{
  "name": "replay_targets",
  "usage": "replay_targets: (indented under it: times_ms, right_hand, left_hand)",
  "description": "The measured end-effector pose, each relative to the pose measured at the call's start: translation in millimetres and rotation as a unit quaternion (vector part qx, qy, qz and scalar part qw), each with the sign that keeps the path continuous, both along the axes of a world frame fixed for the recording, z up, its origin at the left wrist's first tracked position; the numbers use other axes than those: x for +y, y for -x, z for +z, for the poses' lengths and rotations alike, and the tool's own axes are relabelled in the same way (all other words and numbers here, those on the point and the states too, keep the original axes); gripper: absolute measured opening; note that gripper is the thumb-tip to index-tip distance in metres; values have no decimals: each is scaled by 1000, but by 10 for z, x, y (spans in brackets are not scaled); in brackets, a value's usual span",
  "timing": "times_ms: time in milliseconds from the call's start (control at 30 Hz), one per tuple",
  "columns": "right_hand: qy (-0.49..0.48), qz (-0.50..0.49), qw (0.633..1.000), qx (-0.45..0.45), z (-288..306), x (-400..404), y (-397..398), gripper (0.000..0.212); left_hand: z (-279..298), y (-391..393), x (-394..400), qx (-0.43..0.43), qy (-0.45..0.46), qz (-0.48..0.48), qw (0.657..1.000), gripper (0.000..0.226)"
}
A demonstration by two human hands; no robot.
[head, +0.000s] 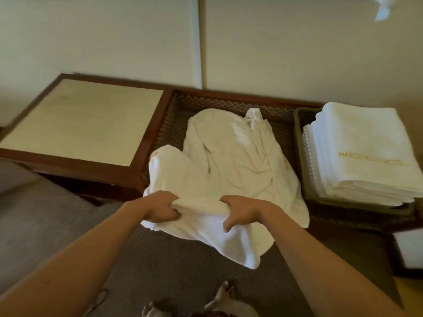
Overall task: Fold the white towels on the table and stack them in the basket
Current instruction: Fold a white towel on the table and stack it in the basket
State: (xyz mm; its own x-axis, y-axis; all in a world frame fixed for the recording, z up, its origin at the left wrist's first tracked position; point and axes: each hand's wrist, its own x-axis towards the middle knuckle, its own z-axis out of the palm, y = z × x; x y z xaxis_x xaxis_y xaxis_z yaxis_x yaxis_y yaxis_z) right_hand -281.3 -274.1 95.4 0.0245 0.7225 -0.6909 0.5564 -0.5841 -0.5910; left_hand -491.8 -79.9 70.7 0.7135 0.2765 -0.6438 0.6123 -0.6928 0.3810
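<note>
A crumpled white towel [231, 156] lies spread over the dark patterned table [229, 104], its near edge hanging over the front. My left hand [160, 205] grips that near edge, fingers curled into the cloth. My right hand [240, 210] grips the same edge a little to the right. At the right stands an olive basket [303, 156] holding a stack of folded white towels [366, 154], the top one with gold lettering.
A wooden table with a pale inset top [77, 120] stands at the left. Cream wall panels rise behind. Grey carpet [45, 213] covers the floor near me. A dark-framed white object [409, 250] sits at the lower right.
</note>
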Motion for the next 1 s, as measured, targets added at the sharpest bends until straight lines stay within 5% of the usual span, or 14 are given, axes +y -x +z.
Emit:
replay_targets:
  times_ms: [100, 167, 333, 467, 600, 800, 933, 1000]
  right_hand:
    - [17, 97, 987, -127, -32, 249, 356, 23]
    - [-5, 112, 979, -172, -34, 487, 739, 19]
    - [-131, 78, 982, -109, 31, 1107, 1872, 9]
    - [-69, 142, 980, -125, -160, 1470, 2647, 16]
    - [-85, 143, 978, -129, -129, 1801, 3245, 35]
    - [-214, -22, 967, -133, 133, 2210, 3519, 15]
    - [-260, 7, 965, 17, 415, 2528, 3897, 97]
    - [-255, 59, 965, 33, 443, 2723, 4130, 107]
  left_hand:
    - [14, 646, 134, 22, -17, 43, 999, 20]
    - [66, 1154, 259, 8, -34, 89, 995, 20]
    - [242, 2467, 691, 43, -61, 166, 983, 33]
    - [260, 3469, 937, 97, -63, 215, 970, 32]
    - [322, 4131, 1147, -51, -79, 353, 931, 21]
    - [568, 4346, 1412, -227, -118, 457, 852, 14]
    - [885, 3975, 1505, -272, -155, 331, 890, 8]
    - [1009, 3787, 1555, -273, -140, 257, 916, 10]
